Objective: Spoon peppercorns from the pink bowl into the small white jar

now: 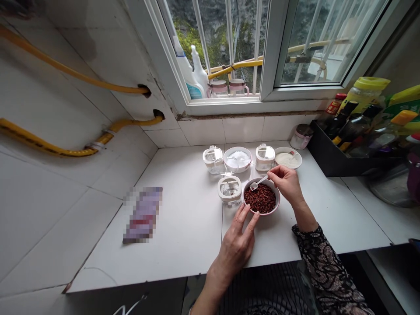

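Note:
A pink-rimmed bowl [278, 203] full of small dark-red grains, which look like peppercorns [262, 200], stands on the white tiled counter. My right hand [286, 183] pinches the handle of a small white spoon [255, 186], its scoop resting at the grains' surface. Fingers of my left hand [239, 236] are spread, with the tips touching the near rim of the bowl. Just left of the bowl is a clear spice jar with a white-framed lid [229, 187]. Behind stand two similar jars, one at left [213, 155] and one at right [265, 154].
A bowl of white grains [237, 158] and a bowl of pale powder [288, 158] sit near the wall. A lidded jar [302, 135] stands beside a black box [348, 164] of bottles at right. A blurred purple packet [143, 214] lies left. Yellow pipes [75, 148] run along the left wall.

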A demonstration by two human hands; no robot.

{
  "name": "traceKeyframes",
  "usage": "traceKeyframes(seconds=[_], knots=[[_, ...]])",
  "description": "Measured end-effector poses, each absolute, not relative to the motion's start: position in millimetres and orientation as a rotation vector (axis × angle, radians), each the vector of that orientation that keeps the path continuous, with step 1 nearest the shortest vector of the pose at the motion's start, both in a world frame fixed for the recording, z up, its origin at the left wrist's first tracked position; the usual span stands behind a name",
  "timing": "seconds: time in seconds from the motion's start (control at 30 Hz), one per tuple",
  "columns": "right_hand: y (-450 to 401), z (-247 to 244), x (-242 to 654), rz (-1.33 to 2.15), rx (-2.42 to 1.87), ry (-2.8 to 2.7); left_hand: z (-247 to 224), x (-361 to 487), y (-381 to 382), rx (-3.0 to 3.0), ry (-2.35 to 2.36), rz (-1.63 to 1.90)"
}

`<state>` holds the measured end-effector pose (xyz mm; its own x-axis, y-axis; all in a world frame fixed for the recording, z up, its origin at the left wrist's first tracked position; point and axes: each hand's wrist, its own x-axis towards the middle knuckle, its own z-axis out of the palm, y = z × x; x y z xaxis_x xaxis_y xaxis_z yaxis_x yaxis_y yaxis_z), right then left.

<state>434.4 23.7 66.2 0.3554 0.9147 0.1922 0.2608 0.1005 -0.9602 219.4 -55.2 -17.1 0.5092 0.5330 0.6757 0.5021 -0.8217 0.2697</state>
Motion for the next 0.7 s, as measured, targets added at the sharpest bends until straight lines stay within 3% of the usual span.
traceKeyframes(seconds=[0.43, 0.7], knots=[[24.0, 72.8, 423.1, 0.892, -1.282, -0.981, -17.8, 219.7, -55.2, 2.696, 0.925, 1.219], [11.7, 69.1, 388.8, 0.646, -1.099, -1.249, -19.0, 220.5, -54.8, 2.707, 0.930, 1.240]])
